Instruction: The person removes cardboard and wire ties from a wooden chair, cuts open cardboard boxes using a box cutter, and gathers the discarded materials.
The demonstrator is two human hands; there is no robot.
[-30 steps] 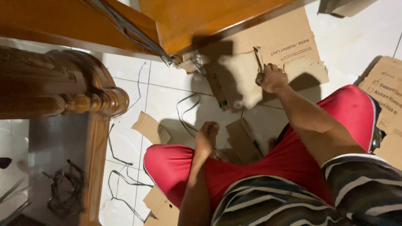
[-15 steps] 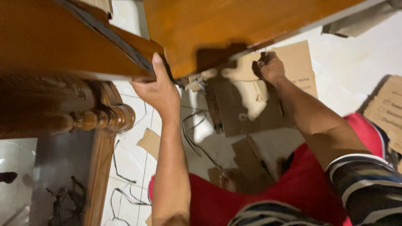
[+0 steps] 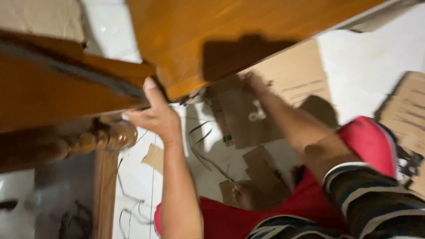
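A large orange-brown wooden panel (image 3: 230, 35) fills the top of the head view. My left hand (image 3: 155, 116) reaches up and clasps its lower corner, thumb on the panel face, where it meets a darker wooden piece (image 3: 53, 93). My right hand (image 3: 256, 82) is stretched out to the panel's lower edge, above a flattened cardboard sheet (image 3: 287, 84). Its fingers lie in shadow and blur, so their grip is unclear.
A turned wooden post (image 3: 99, 140) and rail stand at the left. Cardboard scraps (image 3: 261, 170) and thin black straps (image 3: 199, 146) lie on the white tiled floor (image 3: 367, 66). More cardboard (image 3: 407, 110) lies at the right. My red shorts (image 3: 367, 141) and bare foot are below.
The view has shifted and the panel looms closer. My left hand keeps its hold on the panel corner. My right hand has slid left along the panel's lower edge.
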